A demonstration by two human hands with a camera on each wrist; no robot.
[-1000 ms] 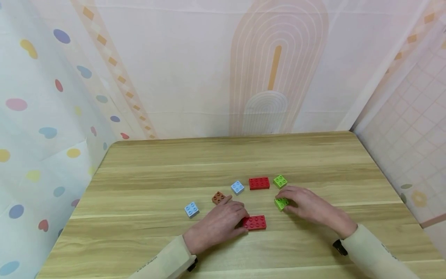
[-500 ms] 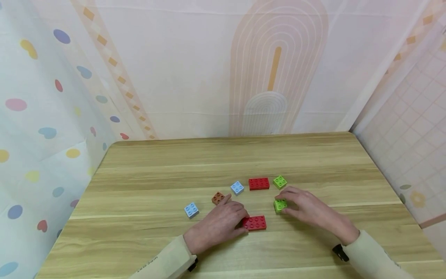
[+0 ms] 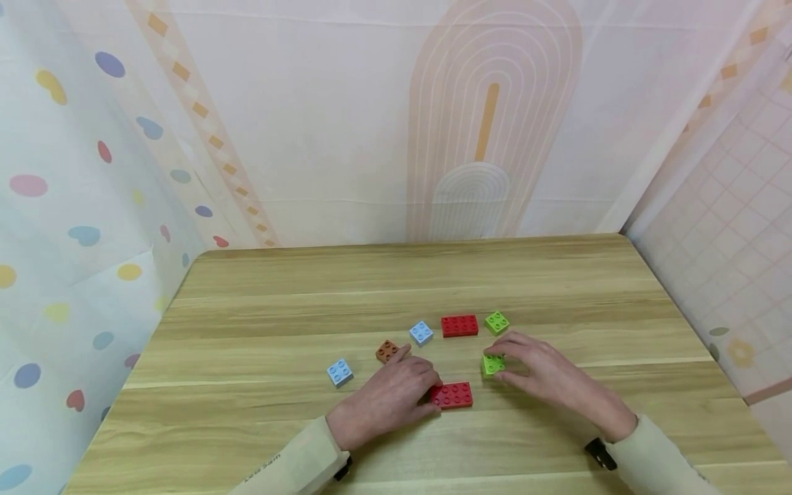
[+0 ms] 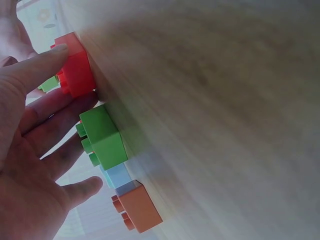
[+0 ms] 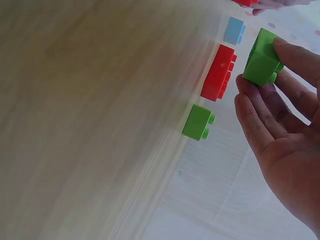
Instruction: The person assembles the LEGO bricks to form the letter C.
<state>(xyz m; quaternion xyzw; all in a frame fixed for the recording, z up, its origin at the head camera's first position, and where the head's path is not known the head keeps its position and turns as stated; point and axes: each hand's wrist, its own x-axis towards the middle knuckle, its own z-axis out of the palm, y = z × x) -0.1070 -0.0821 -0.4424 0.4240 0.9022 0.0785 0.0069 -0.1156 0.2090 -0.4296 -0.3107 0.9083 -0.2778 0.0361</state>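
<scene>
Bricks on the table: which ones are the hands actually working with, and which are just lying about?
In hand:
- near red brick, touched by the left hand
- green brick, pinched by the right hand

Lying about:
- far red brick
- far green brick
- two blue bricks
- brown brick

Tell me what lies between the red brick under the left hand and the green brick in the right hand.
Only bare table, seen from the head view: the near red brick and the held green brick stand apart.

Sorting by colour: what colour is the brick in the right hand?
Lime green brick; clearest in the right wrist view.
</scene>
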